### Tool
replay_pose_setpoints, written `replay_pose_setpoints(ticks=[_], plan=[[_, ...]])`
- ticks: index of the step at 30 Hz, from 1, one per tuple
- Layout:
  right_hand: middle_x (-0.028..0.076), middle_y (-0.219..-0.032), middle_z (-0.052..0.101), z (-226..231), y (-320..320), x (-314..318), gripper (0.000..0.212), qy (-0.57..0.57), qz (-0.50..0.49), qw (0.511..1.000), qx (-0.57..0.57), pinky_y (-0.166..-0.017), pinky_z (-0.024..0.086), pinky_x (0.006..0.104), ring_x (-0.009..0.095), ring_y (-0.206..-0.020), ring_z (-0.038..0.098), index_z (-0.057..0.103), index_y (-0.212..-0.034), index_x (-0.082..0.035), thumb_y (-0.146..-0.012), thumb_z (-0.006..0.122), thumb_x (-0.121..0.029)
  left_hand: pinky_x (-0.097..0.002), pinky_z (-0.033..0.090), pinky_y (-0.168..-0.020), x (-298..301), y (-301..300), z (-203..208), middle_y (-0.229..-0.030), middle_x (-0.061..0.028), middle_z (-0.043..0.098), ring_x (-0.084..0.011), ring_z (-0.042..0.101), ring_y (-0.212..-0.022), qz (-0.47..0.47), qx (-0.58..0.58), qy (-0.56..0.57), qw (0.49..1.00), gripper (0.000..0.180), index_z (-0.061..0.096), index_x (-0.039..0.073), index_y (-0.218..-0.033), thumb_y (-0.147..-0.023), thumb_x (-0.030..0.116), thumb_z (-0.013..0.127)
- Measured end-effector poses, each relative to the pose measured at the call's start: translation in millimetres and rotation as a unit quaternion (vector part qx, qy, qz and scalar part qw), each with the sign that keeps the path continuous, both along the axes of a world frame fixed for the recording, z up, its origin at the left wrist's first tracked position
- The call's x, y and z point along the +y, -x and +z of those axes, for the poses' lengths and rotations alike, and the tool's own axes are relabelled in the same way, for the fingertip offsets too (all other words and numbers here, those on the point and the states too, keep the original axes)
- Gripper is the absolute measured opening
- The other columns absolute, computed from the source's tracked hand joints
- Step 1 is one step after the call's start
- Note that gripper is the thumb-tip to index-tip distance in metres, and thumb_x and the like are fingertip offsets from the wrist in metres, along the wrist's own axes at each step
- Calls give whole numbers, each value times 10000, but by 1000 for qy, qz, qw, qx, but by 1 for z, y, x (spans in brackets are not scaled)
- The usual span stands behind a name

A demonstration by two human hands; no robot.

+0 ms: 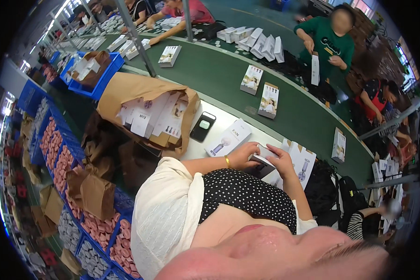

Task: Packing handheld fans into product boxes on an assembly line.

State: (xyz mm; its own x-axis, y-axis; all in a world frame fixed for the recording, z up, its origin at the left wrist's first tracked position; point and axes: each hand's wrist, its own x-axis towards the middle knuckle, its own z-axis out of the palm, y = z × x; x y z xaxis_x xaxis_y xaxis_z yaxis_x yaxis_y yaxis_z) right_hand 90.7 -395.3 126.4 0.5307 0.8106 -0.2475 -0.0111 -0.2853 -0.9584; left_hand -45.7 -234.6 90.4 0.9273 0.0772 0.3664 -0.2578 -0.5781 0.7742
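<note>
My left hand (pixel 242 157), a gold bracelet at its wrist, and my right hand (pixel 282 161) are both closed around a white carton (pixel 261 167) with a dark side. They hold it close in front of my dotted top, the fingers at its upper end. Just left of my left hand, a flat white printed box (pixel 228 137) with a picture of a small fan lies on the white table (pixel 198 151). Similar printed boxes (pixel 304 163) lie beside my right hand, partly hidden behind it.
Left on the table are a black phone (pixel 203 126) and a large brown paper bag (pixel 144 84) full of boxes. Beyond runs a green conveyor belt (pixel 210 79) carrying boxes (pixel 269 100). Metal posts (pixel 135 37) rise beside it. A person in green (pixel 329 42) holds a box across the belt.
</note>
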Motion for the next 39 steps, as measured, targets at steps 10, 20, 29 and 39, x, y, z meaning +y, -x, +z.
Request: replay_pose_setpoints(ticks=[10,20,29,39], plan=[[74,-1066,556,6,-13,-21,299,-160,-189,964,-96,-902,386,284,163,-997,527,491,-1168,-11,-914,448,-164,-292,461,-680,23,18,-1,-926,-118,487,-217,503,-849,328,26,115,937,395,486,45,-874,-694,307,721],[156,-1126,502,-51,-47,-92,409,65,-302,911,-272,-901,381,333,246,-1044,489,458,-1181,16,-817,562,-139,-266,383,-501,-3,52,-106,-705,-57,509,-138,451,-568,141,445,618,633,314,548,55,-866,-729,292,700],[275,-1167,455,-66,-70,-103,772,416,-267,808,-322,-906,396,419,395,-1073,467,324,-1244,67,-673,661,-328,-319,492,-711,19,60,-127,-904,-79,582,-189,574,-798,268,368,602,656,453,535,15,-1045,-711,255,723],[258,-1116,485,-40,-71,-99,770,496,-219,786,-298,-854,448,390,367,-1002,527,412,-1143,53,-595,700,-405,-329,484,-744,35,41,-135,-929,-95,563,-215,564,-838,276,254,682,627,342,507,4,-1020,-774,185,661]])
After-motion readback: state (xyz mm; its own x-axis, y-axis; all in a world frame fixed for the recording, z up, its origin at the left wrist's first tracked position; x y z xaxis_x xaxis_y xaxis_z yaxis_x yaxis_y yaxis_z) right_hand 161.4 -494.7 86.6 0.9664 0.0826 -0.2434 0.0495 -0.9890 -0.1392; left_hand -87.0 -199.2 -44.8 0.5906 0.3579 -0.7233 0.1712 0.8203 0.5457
